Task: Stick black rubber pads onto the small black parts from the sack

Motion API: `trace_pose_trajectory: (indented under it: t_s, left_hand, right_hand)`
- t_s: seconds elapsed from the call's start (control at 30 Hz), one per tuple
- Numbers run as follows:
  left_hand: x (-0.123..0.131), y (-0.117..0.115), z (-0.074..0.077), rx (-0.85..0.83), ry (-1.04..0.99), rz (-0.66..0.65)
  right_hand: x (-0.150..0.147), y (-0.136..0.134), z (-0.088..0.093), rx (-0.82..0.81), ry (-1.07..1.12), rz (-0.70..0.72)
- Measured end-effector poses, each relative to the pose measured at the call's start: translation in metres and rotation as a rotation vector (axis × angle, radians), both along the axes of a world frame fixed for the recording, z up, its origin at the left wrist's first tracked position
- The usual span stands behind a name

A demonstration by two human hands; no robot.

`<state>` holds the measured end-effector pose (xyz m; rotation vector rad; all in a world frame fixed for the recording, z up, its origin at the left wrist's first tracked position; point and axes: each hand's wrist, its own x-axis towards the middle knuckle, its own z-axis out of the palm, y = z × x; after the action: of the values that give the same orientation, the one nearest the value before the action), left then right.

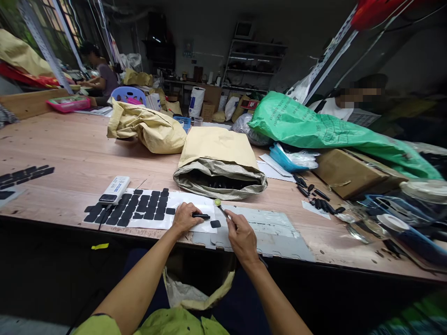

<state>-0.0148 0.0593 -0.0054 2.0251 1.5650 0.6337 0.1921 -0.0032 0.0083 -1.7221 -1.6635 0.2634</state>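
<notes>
My left hand (184, 217) is closed around a short black rod-like piece (201, 216), resting over a white sheet (179, 199) on the bench. In my right hand (242, 236) is a thin metal-shafted tool (218, 203) with a round yellow-green head, its tip close above and right of the black piece. Between my hands, a loose black rounded square (215, 224) lies on the sheet. Rows of similar black squares (153, 204) spread to the left of my left hand. Beyond both hands, an open paper sack (220, 149) shows dark contents too dim to make out.
A white device (115, 190) with a cable lies at left. Black parts (319, 202) are scattered at right, near a cardboard box (349, 172) and a green sack (307, 122). Another open bag (223, 289) hangs at my lap. Two people sit in the background.
</notes>
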Motion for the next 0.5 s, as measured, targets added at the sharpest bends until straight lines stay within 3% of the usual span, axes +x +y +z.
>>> trace_pose_trajectory:
  t_s: [0.17,0.27,0.4,0.5]
  left_hand:
    - [-0.001,-0.001,0.001,-0.008,0.001,-0.012]
    - [-0.001,-0.001,0.002,-0.018,0.002,-0.020]
    - [-0.001,0.000,0.002,-0.016,0.014,-0.034]
    - [-0.002,0.001,0.001,-0.019,0.017,-0.043]
  right_hand:
    - [0.034,0.033,-0.010,0.011,-0.164,-0.167]
    - [0.048,0.045,-0.024,-0.016,-0.255,-0.197]
    - [0.050,0.050,-0.036,-0.021,-0.316,-0.215]
    - [0.045,0.047,-0.035,-0.020,-0.343,-0.241]
